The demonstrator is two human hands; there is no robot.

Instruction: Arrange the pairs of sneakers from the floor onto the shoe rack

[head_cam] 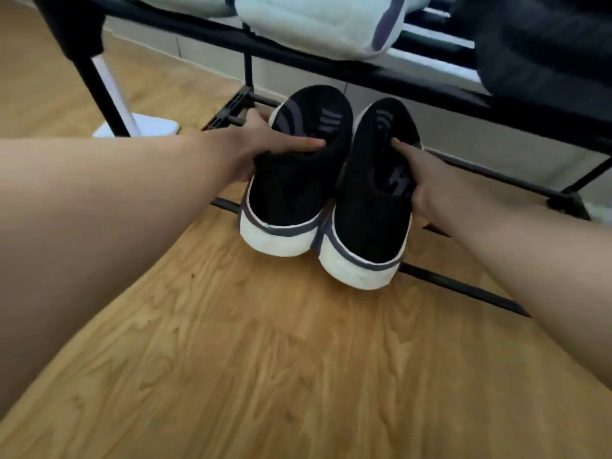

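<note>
Two black sneakers with white soles sit side by side on the bottom bars of the black shoe rack [463, 286], heels toward me. My left hand [258, 144] grips the left black sneaker [291, 193] at its collar, thumb over the opening. My right hand [427, 183] holds the right black sneaker [371, 220] on its outer side, with the forefinger reaching into the opening. A pair of white sneakers [318, 21] rests on the shelf above.
A dark shoe or bag [546, 44] lies on the upper shelf at the right. A white stand base [145, 127] sits on the wooden floor [265, 359] behind the rack's left post [99, 91]. A pale wall runs behind the rack.
</note>
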